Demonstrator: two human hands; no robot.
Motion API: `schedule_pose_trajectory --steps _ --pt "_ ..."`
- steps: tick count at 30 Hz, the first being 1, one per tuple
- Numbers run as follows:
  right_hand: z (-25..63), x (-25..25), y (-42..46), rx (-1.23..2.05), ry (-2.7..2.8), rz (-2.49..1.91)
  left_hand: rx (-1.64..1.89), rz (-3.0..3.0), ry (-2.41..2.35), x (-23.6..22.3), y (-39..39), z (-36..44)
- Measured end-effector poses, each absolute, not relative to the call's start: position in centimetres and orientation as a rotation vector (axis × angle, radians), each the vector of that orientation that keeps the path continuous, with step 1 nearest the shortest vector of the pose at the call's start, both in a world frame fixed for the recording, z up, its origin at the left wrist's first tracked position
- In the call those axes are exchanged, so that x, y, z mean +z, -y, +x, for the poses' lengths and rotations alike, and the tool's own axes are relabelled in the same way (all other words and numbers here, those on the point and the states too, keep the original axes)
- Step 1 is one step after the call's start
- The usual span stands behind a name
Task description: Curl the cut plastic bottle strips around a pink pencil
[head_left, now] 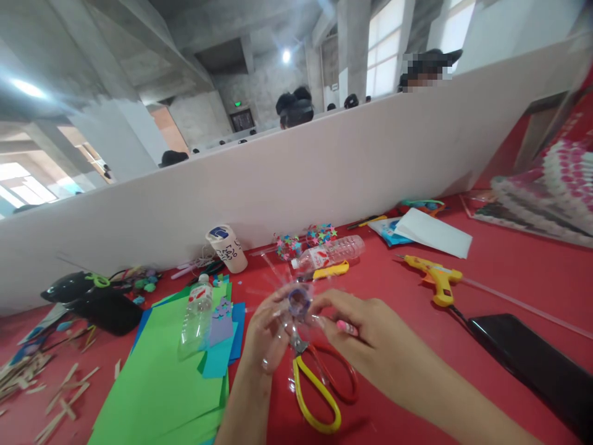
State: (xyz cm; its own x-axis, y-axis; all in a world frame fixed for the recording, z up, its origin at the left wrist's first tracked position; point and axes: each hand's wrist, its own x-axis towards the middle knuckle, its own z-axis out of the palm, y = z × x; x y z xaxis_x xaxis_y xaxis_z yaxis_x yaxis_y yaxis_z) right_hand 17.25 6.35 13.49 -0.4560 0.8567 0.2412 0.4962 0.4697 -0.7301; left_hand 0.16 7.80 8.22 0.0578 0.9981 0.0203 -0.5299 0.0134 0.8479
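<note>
Near the bottom centre of the frame, a clear plastic piece (288, 321) with a purple ring (299, 301) around its round opening lies between the two hands, above the red worktop (398, 247). Thin clear strips seem to fan out from it, though they are too blurred to trace. The left hand (266, 327) has its fingers curled around the piece's left side and underside, touching it. The right hand (359, 321) closes in from the right, its thumb and forefinger bent together at the piece's edge, just beside the ring; a pink item (347, 327) is tucked in its curled fingers.

Directly below the hands lie scissors (317, 389) with one yellow and one red handle, their pivot close under the plastic piece. Left of the left hand, a clear bottle (197, 315) rests on green sheets (162, 383), next to a purple sheet (221, 324) with stars. Above the hands, at mid-frame, another bottle (331, 252) lies on its side, with a yellow cutter (330, 270) just below it and a white cup (228, 249) upright to the left. Right of centre sits a yellow glue gun (435, 278), well apart from the fingers, near a black case (532, 358) at the lower right.
</note>
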Motion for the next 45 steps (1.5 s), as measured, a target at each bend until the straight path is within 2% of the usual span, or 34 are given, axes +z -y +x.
schedule_pose_trajectory --steps 5,14,22,27,30,34,45 --pt "17.7 13.9 -5.7 0.889 2.025 -1.107 1.451 0.766 -0.708 7.6 -8.4 -0.4" --pt "19.2 14.9 -4.2 0.655 1.997 -0.943 1.413 0.783 -0.72 7.7 -8.1 -0.2" --pt "17.4 13.4 -7.1 0.754 2.119 -1.095 1.374 0.799 -0.737 8.0 -7.8 0.4" --pt "16.9 12.5 -7.5 0.484 2.203 -1.224 1.399 0.817 -0.76 8.2 -7.8 0.3" --pt "16.7 12.2 -7.6 0.448 2.206 -1.244 1.415 0.804 -0.773 8.3 -7.7 0.4" --pt "16.7 12.3 -7.8 0.584 2.172 -1.222 1.378 0.805 -0.739 8.4 -7.7 0.5" --pt "16.5 12.8 -8.0 1.285 1.801 -1.082 1.361 0.805 -0.743 8.1 -7.5 0.3"
